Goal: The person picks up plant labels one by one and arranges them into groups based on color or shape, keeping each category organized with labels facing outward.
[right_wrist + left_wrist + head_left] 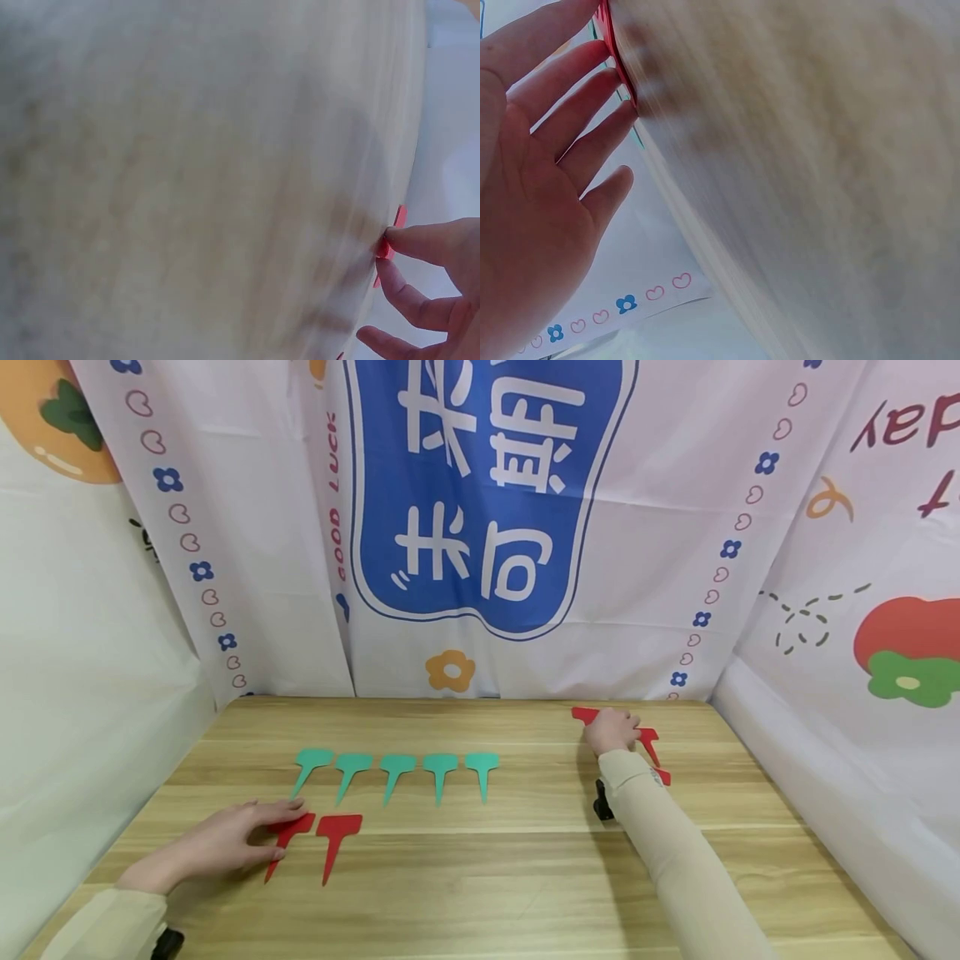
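My left hand (232, 837) rests at the left on a red T-shaped plant label (302, 824), thumb and fingers spread over its head. In the left wrist view the fairly straight fingers (592, 150) reach to the red label's edge (619, 60). Beside it lies a second red plant label (341, 831). At the back right, my right hand (611, 732) pinches a red plant label (583, 715) between thumb and forefinger; the right wrist view shows this red label (385, 247) at the fingertips. My hand covers part of it.
Several green plant labels (397, 766) lie in a row across the left and middle of the wooden table (487, 893), stems toward me. More red labels (651, 743) lie beside and under my right forearm. Printed white cloth (277, 568) walls the back and sides.
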Demonstrator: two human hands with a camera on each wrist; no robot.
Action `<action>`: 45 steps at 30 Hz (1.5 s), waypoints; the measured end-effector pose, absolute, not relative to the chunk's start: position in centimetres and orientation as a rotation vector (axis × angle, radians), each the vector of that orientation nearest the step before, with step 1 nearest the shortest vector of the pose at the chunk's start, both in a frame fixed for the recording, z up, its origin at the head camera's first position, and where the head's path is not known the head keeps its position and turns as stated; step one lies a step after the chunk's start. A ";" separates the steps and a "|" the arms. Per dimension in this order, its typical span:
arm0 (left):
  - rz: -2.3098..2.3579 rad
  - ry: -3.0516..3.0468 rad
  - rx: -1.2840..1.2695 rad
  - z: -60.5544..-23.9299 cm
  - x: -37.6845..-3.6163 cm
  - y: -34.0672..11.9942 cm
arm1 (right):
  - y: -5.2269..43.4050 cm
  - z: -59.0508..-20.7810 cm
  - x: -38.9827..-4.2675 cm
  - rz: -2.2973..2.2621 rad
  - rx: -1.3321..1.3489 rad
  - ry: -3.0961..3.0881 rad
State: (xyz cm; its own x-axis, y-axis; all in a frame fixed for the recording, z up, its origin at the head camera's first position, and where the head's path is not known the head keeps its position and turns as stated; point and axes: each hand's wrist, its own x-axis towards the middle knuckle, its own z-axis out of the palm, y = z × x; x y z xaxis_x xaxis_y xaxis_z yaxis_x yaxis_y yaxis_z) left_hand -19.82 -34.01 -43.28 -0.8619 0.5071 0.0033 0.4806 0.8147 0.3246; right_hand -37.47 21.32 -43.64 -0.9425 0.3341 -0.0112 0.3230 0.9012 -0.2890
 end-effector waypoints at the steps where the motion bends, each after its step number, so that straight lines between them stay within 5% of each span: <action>1: 0.486 2.913 0.793 -43.3 -19.8 -34.0 | 21.3 -43.6 -37.5 0.457 -0.527 -3.024; 45: 0.463 2.945 0.797 -43.6 -20.0 -34.0 | 21.6 -43.9 -37.5 0.559 -0.275 -3.014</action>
